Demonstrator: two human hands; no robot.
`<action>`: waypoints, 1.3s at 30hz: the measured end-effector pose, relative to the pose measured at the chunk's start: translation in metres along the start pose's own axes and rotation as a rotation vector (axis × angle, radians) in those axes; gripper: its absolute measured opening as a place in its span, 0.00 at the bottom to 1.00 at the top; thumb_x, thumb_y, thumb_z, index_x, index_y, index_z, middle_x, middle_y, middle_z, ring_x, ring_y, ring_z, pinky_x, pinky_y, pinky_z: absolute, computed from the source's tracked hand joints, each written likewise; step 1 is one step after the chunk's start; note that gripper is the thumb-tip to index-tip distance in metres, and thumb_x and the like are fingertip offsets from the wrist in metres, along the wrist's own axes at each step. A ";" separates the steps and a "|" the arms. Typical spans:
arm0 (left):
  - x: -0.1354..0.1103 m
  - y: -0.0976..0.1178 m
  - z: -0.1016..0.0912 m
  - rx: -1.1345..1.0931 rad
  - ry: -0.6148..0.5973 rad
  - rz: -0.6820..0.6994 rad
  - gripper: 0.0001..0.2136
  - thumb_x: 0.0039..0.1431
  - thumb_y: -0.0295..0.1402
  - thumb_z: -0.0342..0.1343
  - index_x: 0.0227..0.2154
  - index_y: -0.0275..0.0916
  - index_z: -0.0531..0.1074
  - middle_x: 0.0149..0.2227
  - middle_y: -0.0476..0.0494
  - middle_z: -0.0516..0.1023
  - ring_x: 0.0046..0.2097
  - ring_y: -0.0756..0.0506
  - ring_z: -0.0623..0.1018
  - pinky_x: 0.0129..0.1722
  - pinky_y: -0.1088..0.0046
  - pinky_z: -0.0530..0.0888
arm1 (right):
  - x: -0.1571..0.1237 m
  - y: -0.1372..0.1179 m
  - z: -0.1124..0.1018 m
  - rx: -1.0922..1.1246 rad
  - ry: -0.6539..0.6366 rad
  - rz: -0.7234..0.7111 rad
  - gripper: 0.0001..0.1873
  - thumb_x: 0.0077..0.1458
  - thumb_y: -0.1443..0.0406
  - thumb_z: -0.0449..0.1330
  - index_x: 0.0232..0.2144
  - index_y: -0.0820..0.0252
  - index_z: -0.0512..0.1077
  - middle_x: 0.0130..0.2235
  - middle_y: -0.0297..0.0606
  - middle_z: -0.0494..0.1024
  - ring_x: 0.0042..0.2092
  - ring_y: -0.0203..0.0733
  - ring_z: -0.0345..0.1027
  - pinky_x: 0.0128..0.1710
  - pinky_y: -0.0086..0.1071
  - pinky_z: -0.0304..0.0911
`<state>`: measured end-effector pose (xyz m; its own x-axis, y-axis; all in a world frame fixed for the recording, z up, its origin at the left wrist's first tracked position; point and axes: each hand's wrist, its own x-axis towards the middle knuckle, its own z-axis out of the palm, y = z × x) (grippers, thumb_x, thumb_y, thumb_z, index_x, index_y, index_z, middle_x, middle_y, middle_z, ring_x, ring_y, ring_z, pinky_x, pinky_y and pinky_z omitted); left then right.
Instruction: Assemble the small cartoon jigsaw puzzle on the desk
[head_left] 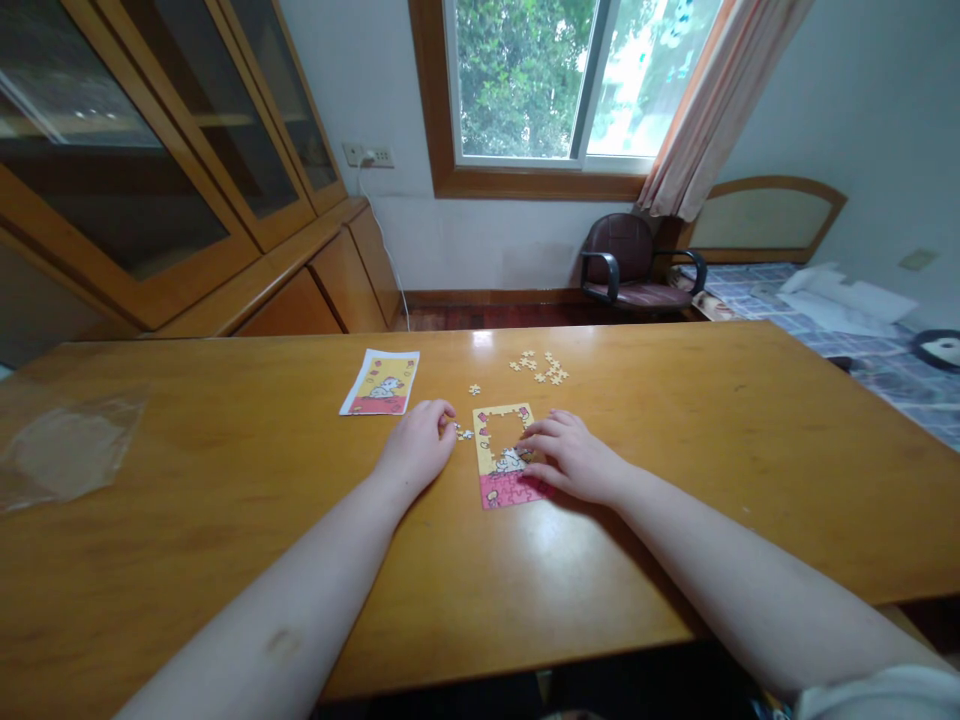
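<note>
A partly assembled jigsaw puzzle [517,490] lies on the wooden table, its lower part pink and its border yellow, with a gap in the upper middle where the tabletop shows. My right hand [574,457] rests over the puzzle's right side, fingers spread and slightly bent, hiding part of the picture. Left of the puzzle, my left hand [418,442] has its fingers curled and pinched at a small puzzle piece, which is mostly hidden by the fingertips. Right by those fingertips, a few loose puzzle pieces [466,435] lie on the table.
A printed reference picture [384,385] lies behind my left hand. One separate piece [474,390] and a scatter of several pieces [553,372] lie beyond the puzzle. A clear plastic bag [71,450] is at the table's left. An armchair [630,262] stands past the far edge.
</note>
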<state>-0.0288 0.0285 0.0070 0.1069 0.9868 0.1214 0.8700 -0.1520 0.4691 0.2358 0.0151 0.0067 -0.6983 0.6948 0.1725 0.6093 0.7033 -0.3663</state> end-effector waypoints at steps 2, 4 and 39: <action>0.005 -0.007 0.007 -0.119 0.044 0.000 0.08 0.56 0.31 0.47 0.35 0.39 0.71 0.36 0.44 0.75 0.39 0.45 0.74 0.41 0.69 0.70 | 0.000 0.003 0.000 0.013 0.011 0.015 0.19 0.62 0.53 0.55 0.47 0.57 0.75 0.47 0.45 0.76 0.49 0.47 0.65 0.56 0.46 0.54; 0.009 -0.012 0.014 -0.265 0.071 -0.087 0.08 0.55 0.34 0.48 0.33 0.39 0.72 0.32 0.46 0.75 0.36 0.46 0.74 0.38 0.70 0.70 | 0.001 0.007 0.001 0.024 0.032 0.038 0.18 0.62 0.54 0.56 0.47 0.56 0.75 0.48 0.44 0.75 0.49 0.46 0.65 0.55 0.46 0.55; 0.064 0.011 -0.009 0.332 -0.318 -0.126 0.08 0.54 0.31 0.57 0.37 0.39 0.75 0.42 0.38 0.80 0.42 0.41 0.78 0.40 0.70 0.71 | 0.001 0.011 0.003 0.066 0.071 0.046 0.14 0.62 0.57 0.57 0.43 0.58 0.77 0.45 0.43 0.77 0.47 0.45 0.67 0.52 0.43 0.59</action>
<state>-0.0169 0.0894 0.0273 0.0880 0.9723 -0.2167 0.9869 -0.0555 0.1517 0.2402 0.0233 0.0000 -0.6400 0.7368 0.2179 0.6124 0.6604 -0.4345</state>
